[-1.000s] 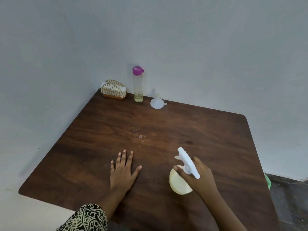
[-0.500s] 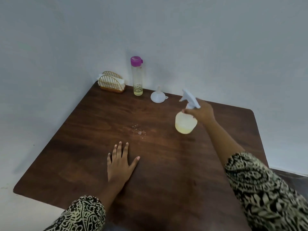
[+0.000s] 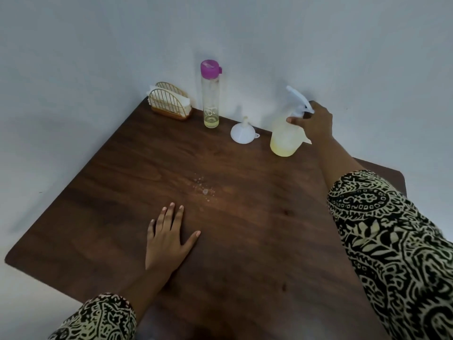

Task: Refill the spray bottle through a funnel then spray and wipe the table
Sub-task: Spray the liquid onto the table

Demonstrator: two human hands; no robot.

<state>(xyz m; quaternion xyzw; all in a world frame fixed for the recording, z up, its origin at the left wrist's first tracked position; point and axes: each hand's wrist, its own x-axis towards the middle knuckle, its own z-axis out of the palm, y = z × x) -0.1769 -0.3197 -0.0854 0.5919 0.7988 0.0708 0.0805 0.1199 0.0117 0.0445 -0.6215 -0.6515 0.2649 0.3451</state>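
My right hand [image 3: 315, 122] grips the neck of the spray bottle [image 3: 285, 138], a translucent bottle with yellowish liquid and a white trigger head, at the far edge of the dark wooden table [image 3: 245, 241]. Whether its base touches the table I cannot tell. Just left of it lies a white funnel [image 3: 242, 133], spout up. Further left stands a tall clear bottle [image 3: 211, 99] with a purple cap and a little yellow liquid at the bottom. A patch of spray droplets [image 3: 204, 190] glistens mid-table. My left hand [image 3: 169, 238] rests flat on the table, fingers spread.
A gold wire napkin holder [image 3: 170, 101] with white napkins sits in the far left corner. White walls close the table in on the far and left sides. My patterned sleeves cover the near right and near left.
My right hand has carried the spray bottle from the near middle of the table out to the far edge beside the funnel. My left hand has stayed flat in place.
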